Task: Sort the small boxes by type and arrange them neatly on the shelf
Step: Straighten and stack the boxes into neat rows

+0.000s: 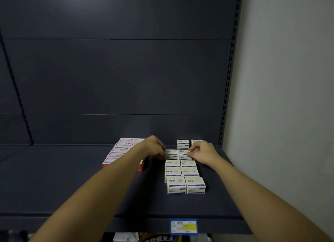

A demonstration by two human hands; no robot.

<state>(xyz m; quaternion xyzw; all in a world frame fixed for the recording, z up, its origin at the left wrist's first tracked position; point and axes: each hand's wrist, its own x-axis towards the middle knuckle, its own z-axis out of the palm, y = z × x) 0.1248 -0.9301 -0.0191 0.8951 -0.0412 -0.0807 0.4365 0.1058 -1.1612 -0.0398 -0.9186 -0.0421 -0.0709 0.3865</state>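
Here, on the dark blue-grey metal shelf: small white cardboard boxes with blue stripes ranked in two columns toward the right, flat red-and-white cardboard boxes in a row just left of them. Left hand curled, fingertips pinching one white box mid-column. Right hand curled likewise, pinching the neighbouring white box. Below, on the shelf edge, a blue-and-yellow price label.

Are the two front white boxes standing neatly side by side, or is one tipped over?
Neatly side by side. The two front white boxes sit level on the shelf, their printed tops facing up and front edges aligned; neither is tipped.
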